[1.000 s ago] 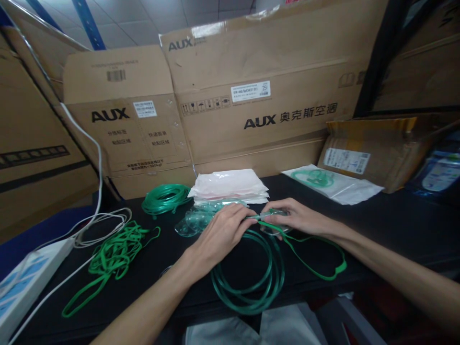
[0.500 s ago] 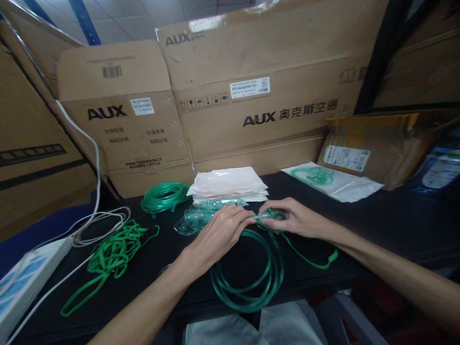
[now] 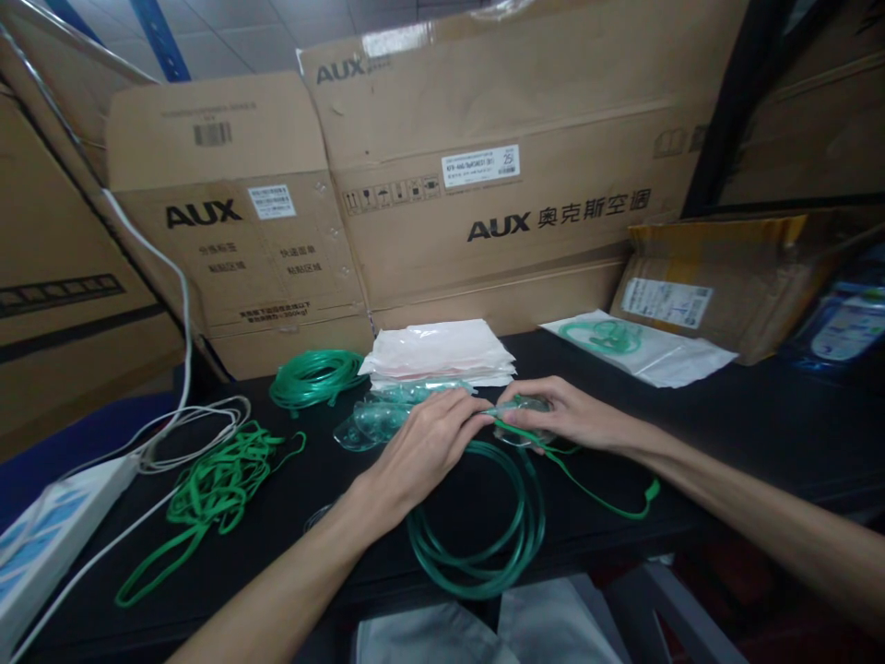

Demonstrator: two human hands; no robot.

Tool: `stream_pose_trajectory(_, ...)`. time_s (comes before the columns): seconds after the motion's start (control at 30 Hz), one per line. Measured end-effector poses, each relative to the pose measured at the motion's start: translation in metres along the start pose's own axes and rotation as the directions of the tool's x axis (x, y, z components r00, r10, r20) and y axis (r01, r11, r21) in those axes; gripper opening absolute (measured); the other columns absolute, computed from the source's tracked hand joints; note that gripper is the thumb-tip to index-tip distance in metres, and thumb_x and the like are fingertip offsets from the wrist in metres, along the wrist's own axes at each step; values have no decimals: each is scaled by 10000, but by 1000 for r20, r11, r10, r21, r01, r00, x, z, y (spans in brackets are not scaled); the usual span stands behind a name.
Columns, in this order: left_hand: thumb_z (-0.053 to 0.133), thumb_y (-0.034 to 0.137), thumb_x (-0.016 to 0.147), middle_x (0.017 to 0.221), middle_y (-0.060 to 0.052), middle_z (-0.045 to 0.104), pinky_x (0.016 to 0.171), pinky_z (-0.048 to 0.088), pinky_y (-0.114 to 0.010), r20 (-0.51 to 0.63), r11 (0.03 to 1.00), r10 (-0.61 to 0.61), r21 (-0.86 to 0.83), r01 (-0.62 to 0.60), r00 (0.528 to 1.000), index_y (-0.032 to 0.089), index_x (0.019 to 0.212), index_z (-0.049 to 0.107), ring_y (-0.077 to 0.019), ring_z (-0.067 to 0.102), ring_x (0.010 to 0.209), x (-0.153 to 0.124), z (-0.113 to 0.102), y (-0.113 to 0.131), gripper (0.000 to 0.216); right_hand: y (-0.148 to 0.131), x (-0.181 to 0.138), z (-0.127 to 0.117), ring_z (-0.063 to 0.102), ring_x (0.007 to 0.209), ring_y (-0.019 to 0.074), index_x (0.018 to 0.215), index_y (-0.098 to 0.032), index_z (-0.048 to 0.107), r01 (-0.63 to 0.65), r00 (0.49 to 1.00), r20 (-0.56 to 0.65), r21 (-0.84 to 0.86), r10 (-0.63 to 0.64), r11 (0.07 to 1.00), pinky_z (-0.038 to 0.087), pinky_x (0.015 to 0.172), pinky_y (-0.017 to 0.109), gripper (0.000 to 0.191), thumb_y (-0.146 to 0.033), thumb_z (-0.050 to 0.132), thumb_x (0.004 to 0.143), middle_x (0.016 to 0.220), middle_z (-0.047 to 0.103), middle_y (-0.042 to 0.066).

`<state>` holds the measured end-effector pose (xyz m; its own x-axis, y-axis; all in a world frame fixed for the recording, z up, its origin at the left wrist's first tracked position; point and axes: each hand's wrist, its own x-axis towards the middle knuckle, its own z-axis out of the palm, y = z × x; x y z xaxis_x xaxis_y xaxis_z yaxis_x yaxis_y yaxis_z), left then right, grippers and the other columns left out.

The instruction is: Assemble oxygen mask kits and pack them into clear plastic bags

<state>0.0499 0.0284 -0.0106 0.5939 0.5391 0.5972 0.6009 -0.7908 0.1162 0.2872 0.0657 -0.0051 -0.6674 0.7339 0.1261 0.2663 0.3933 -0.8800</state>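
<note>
Both hands meet at the middle of the black table point(image 3: 761, 433). My left hand point(image 3: 429, 438) pinches the end of a coil of green tubing point(image 3: 477, 544) that lies in loops toward the table's front edge. My right hand point(image 3: 553, 415) grips a clear green-tinted mask point(image 3: 522, 415) with its fingers curled over it. A thin green strap point(image 3: 601, 493) runs from the mask out to the right. The joint between tube end and mask is hidden by my fingers.
More clear masks point(image 3: 370, 424) lie just left of my hands, before a stack of white bags point(image 3: 439, 355). Another tubing coil point(image 3: 314, 376), a heap of green straps point(image 3: 214, 489), a bagged mask point(image 3: 640, 349), a power strip point(image 3: 41, 544) and AUX cartons point(image 3: 498, 166) surround them.
The hands stay pressed together at the mask with small finger shifts. The strap's loop on the right has swung slightly on the table.
</note>
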Motion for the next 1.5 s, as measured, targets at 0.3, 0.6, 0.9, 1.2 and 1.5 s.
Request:
stream_pose_trajectory(0.3, 525, 231, 1060, 1045, -90, 744, 884, 567, -361, 41, 1000, -2, -8, 2, 999, 136, 1158, 695, -239, 706, 959, 0, -2, -2, 218, 5, 1, 3, 499, 553, 121, 953, -163, 699, 162, 984, -46, -175, -172, 971, 369, 520, 226, 348, -507, 651, 947, 613, 563, -40)
stream_pose_trajectory(0.6, 539, 216, 1051, 1095, -103, 721, 926, 553, -374, 85, 998, -68, -8, 69, 994, 129, 1186, 671, -252, 697, 1010, 2, -2, 0, 208, 5, 2, 2, 558, 645, 138, 976, -156, 711, 306, 927, -83, -399, -366, 864, 412, 616, 240, 260, -405, 639, 969, 762, 661, 4)
stream_pose_trajectory(0.9, 495, 234, 1075, 993, -44, 733, 883, 535, -301, 131, 983, -121, -124, 138, 984, 176, 1013, 674, -197, 697, 927, 8, -12, 1, 198, 14, 0, 1, 702, 969, 245, 1131, -204, 713, 444, 845, -37, -506, -533, 739, 522, 911, 344, 201, -311, 632, 982, 1073, 750, 106)
stream_pose_trajectory(1.2, 506, 286, 1073, 1011, -39, 727, 880, 524, -308, 122, 972, -132, -180, 152, 984, 192, 1069, 651, -199, 688, 943, 5, -7, -5, 174, 16, -2, 3, 703, 986, 247, 1160, -206, 712, 446, 850, -24, -497, -526, 744, 528, 920, 347, 222, -329, 618, 1001, 1114, 743, 117)
stream_pose_trajectory(1.5, 468, 276, 1092, 1016, -36, 675, 873, 516, -301, 113, 986, -87, -133, 102, 990, 200, 1098, 591, -190, 670, 959, 2, -2, -4, 145, 10, 0, 7, 610, 683, 163, 1064, -151, 738, 316, 910, -129, -398, -394, 861, 453, 662, 258, 306, -429, 659, 962, 839, 726, 49)
